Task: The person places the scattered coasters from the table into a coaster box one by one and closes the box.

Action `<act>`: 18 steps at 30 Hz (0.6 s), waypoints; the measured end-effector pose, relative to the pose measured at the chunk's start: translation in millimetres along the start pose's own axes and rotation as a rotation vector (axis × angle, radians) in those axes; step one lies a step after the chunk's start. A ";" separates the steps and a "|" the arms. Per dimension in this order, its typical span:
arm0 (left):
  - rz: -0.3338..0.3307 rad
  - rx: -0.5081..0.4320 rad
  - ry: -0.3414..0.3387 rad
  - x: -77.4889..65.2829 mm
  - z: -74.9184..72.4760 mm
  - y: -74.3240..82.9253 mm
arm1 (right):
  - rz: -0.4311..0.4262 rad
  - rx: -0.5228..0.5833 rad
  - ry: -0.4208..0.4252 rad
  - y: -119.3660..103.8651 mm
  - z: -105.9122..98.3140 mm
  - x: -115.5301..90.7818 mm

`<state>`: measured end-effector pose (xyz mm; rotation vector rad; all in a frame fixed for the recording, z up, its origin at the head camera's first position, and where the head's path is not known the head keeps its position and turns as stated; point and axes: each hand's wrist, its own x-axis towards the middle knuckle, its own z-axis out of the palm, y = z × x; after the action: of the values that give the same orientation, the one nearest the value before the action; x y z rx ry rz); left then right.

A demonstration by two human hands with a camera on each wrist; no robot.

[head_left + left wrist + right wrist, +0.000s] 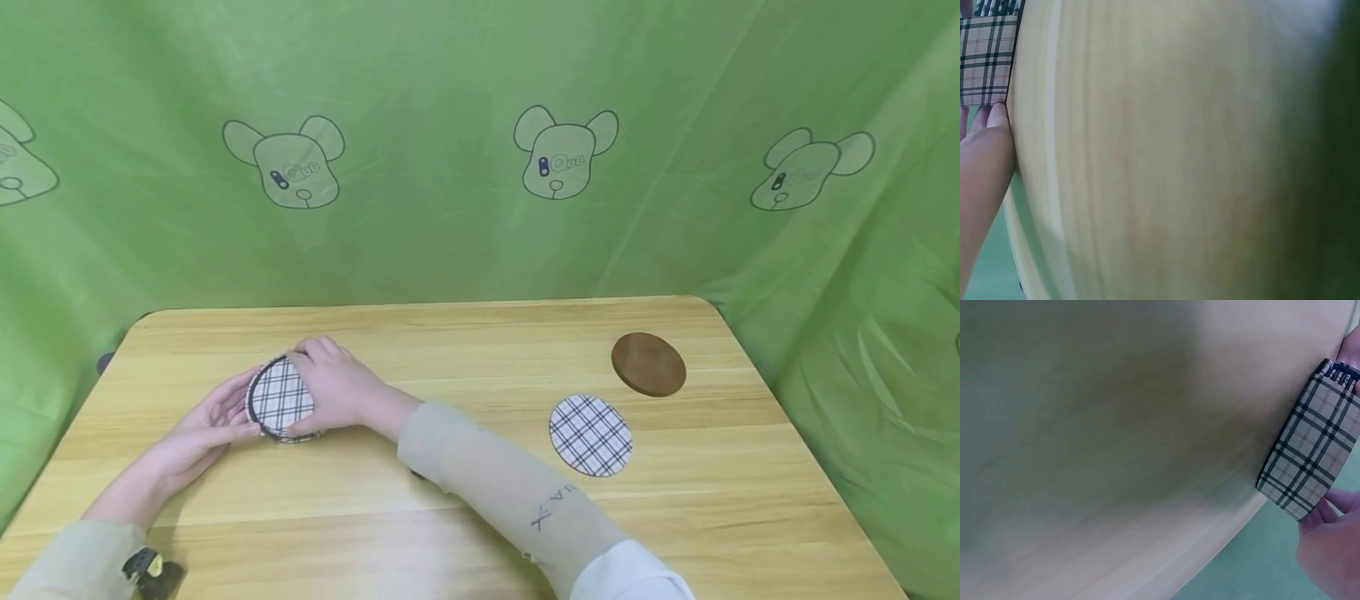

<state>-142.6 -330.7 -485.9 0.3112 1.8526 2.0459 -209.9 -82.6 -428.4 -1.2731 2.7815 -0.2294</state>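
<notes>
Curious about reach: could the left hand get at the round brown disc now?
Probably not: the left hand holds the round black-and-white plaid holder, and the right hand blocks the straight path to the brown disc.

The round container was off-white plaid with dark bands, its side also crossed by thin reddish lines, its rim black. The checked disc showed dark lines on white; the plain disc was brown. Yellowish wood grain streaked the tabletop; dark-outlined cartoon heads patterned the green curtain.
</notes>
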 end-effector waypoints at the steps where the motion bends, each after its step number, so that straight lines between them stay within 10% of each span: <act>1: 0.000 0.000 0.001 0.0 0.0 -0.2 | -0.002 0.004 0.001 0.2 0.0 -0.5; 18: 0.009 0.000 -0.002 0.8 0.3 -1.0 | -0.014 0.113 0.039 11.3 0.4 -16.6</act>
<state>-143.1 -330.0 -486.9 0.3224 1.8537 2.0508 -207.4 -62.8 -430.6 -1.2758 2.7480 -0.4113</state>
